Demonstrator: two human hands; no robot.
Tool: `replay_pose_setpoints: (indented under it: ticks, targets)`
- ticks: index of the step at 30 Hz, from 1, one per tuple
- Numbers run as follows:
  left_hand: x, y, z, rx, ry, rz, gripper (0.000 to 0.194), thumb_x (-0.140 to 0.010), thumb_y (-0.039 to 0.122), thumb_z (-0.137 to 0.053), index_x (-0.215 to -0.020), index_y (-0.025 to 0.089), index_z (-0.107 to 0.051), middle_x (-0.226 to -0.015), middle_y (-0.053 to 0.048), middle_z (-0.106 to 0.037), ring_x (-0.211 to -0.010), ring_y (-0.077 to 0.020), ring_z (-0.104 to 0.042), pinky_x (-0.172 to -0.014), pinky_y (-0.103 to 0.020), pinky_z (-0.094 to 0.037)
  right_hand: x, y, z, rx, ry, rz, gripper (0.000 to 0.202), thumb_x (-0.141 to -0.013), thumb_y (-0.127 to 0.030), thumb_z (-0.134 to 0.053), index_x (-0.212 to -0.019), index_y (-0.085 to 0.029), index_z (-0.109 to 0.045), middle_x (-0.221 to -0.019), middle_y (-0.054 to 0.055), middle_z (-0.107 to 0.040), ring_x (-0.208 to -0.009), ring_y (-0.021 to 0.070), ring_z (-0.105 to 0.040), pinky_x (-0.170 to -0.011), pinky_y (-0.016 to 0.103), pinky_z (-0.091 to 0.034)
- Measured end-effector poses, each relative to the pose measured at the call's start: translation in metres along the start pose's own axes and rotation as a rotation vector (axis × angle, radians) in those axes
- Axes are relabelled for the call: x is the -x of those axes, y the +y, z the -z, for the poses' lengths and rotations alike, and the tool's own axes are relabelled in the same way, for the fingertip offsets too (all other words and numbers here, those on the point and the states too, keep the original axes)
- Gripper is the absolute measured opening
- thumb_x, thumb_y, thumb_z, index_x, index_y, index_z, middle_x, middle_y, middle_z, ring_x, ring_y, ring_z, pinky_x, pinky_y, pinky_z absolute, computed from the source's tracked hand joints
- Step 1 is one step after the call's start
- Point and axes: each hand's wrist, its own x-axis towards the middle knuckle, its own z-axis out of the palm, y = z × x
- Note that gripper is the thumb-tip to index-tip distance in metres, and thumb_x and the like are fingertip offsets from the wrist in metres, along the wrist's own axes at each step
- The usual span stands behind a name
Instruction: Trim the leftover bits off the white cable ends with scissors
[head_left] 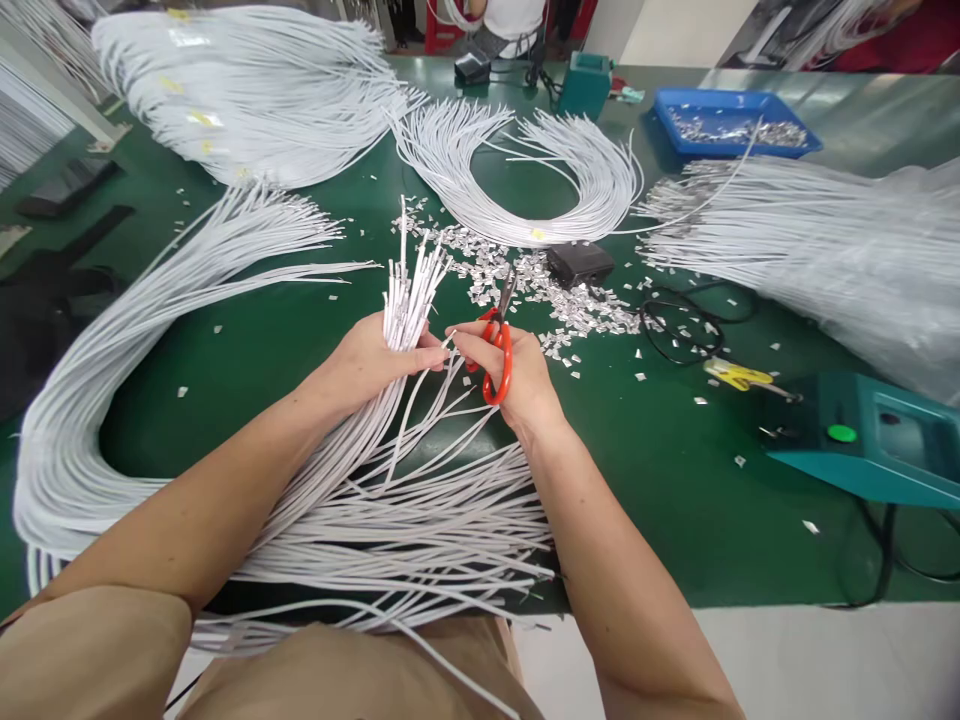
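My left hand is closed around a bundle of white cables, whose ends stick up above the fist. My right hand holds red-handled scissors, with the blades pointing away from me. Its thumb and forefinger pinch the end of a single white cable close to my left fingertips. Below both hands, many loose white cables lie across the table's near edge. They curve round on the left into a large U-shaped bunch.
Small silvery pieces lie scattered around a black block. Further bundles of white cable lie at the back, beside a coil and a blue tray. A teal device and yellow-handled tool are at right.
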Motion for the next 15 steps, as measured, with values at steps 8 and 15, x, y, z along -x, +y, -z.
replay_pose_setpoints:
  ticks: [8, 15]
  targets:
    - [0.0011, 0.008, -0.0005, 0.254, -0.144, 0.055, 0.033, -0.065, 0.03, -0.083, -0.08, 0.018, -0.056, -0.073, 0.0, -0.068, -0.072, -0.0163, -0.066, -0.069, -0.029, -0.047, -0.0028, 0.0047, -0.001, -0.056, -0.048, -0.054, 0.015, -0.068, -0.031, -0.075, -0.073, -0.017, -0.073, -0.063, -0.002, -0.059, -0.06, 0.01, -0.049, -0.063, 0.027, -0.039]
    - [-0.0032, 0.0023, 0.0021, 0.122, -0.076, -0.012, 0.035, -0.061, 0.033, -0.085, -0.078, 0.017, -0.059, -0.071, 0.002, -0.061, -0.069, -0.0131, -0.056, -0.069, -0.029, -0.043, 0.0005, 0.0019, -0.001, -0.002, 0.002, 0.067, 0.019, -0.072, -0.038, -0.074, -0.068, -0.019, -0.072, -0.065, -0.002, -0.059, -0.063, 0.0104, -0.048, -0.066, 0.028, -0.04]
